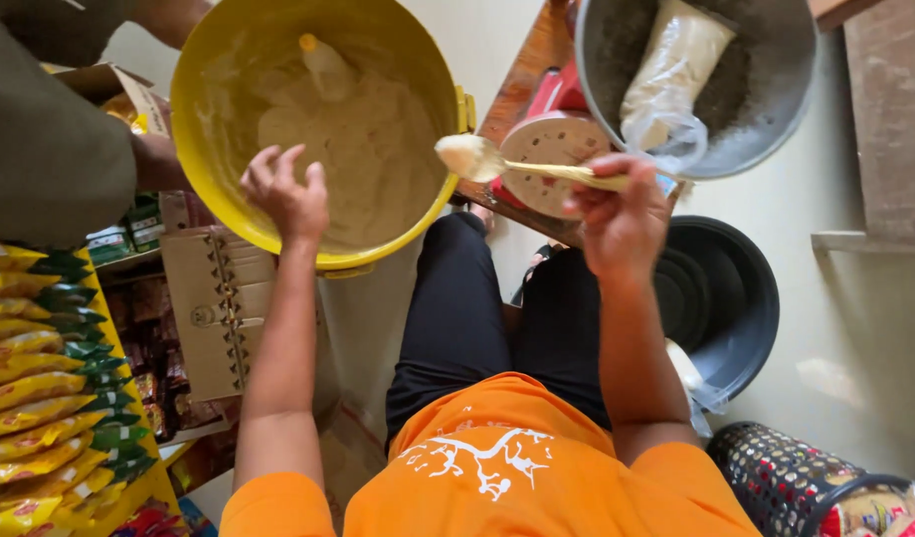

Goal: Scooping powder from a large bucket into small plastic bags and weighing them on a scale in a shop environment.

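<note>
**Two hands, one loaded spoon beside a yellow bucket**

Two bare arms run up from an orange shirt at the bottom centre of the frame, over black trousers. The right hand, right of centre, has its grip closed on the handle end of a pale gold spoon; fingers curl over the handle and the thumb presses from below. The spoon lies nearly level and points toward the left of the frame, its bowl heaped with a pale cream paste and sticking out well clear of the fingers, just short of the bucket's right rim.

The left hand, left of centre, is open with fingers spread and bent, holding nothing, and it sits over the near rim of the yellow bucket. That bucket fills the upper left of the frame and holds a smeared mass of the same cream paste, with a second utensil's handle standing in it near the top.

Farther off, in the upper right, a grey basin carries a clear bag of pale powder. Below it sits a dark stacked tub. Yellow snack packets line the lower left edge.
</note>
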